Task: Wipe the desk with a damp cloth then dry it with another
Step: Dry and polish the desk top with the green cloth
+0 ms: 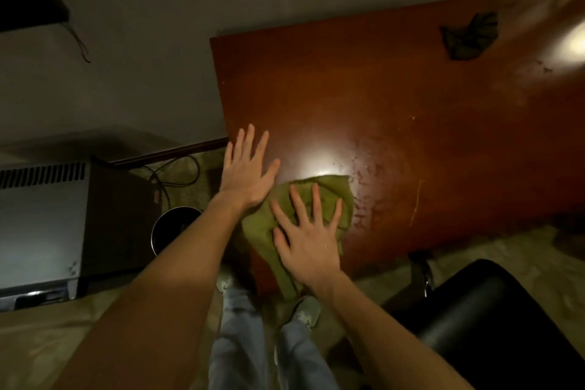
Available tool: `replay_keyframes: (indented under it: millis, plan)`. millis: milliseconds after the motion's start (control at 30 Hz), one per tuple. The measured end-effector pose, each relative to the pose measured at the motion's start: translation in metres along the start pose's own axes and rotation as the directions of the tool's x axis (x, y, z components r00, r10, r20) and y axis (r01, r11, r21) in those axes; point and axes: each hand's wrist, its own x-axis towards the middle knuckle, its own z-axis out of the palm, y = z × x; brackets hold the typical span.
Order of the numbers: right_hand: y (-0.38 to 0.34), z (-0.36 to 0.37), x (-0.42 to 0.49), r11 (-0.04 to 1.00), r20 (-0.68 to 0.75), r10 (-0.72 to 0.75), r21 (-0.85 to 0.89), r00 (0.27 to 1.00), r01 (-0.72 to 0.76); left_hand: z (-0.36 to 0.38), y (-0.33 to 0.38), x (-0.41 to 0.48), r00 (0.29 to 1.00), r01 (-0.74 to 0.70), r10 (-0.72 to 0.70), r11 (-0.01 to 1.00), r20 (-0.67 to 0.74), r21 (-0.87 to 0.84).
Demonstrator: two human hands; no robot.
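Observation:
A reddish-brown wooden desk (395,111) fills the middle and right of the view. A green cloth (335,196) lies spread at the desk's near left corner, one end hanging over the front edge. My right hand (307,237) presses flat on the cloth with fingers spread. My left hand (248,171) rests flat on the bare desk at its left edge, fingers straight, its heel touching the cloth. A second, darker cloth (470,36) lies crumpled at the far right of the desk. Wet streaks glisten on the wood to the right of the green cloth.
A black chair (493,310) stands at the lower right by the desk's front edge. Left of the desk on the floor are a round dark bin (172,228), cables and a grey box-shaped appliance (44,218). My legs and shoes show below the desk.

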Motion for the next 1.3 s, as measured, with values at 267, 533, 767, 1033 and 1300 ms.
replay_keyframes:
  millis: [267,533,767,1033,1300]
  plan:
    - [0.112,-0.008,-0.025,0.984,-0.073,0.173,-0.032,0.982,-0.176,0.005,0.009,0.002,0.999,0.034,-0.036,0.995,0.014,0.096]
    - [0.056,0.003,-0.033,0.996,-0.050,0.092,-0.012,0.995,-0.093,0.012,0.022,-0.009,0.985,-0.020,0.063,0.967,-0.162,0.254]
    - [0.161,-0.015,-0.039,0.860,-0.083,0.510,0.057,0.856,-0.507,0.051,0.099,-0.062,0.936,-0.172,0.164,0.985,-0.312,0.003]
    - [0.145,-0.010,-0.034,0.859,-0.074,0.511,0.013,0.856,-0.511,0.081,0.133,-0.071,0.961,-0.091,0.087,0.996,-0.264,-0.004]
    - [0.125,-0.020,-0.009,0.901,-0.073,0.433,0.018,0.898,-0.433,0.083,0.133,-0.070,0.951,-0.003,0.012,1.000,-0.310,0.031]
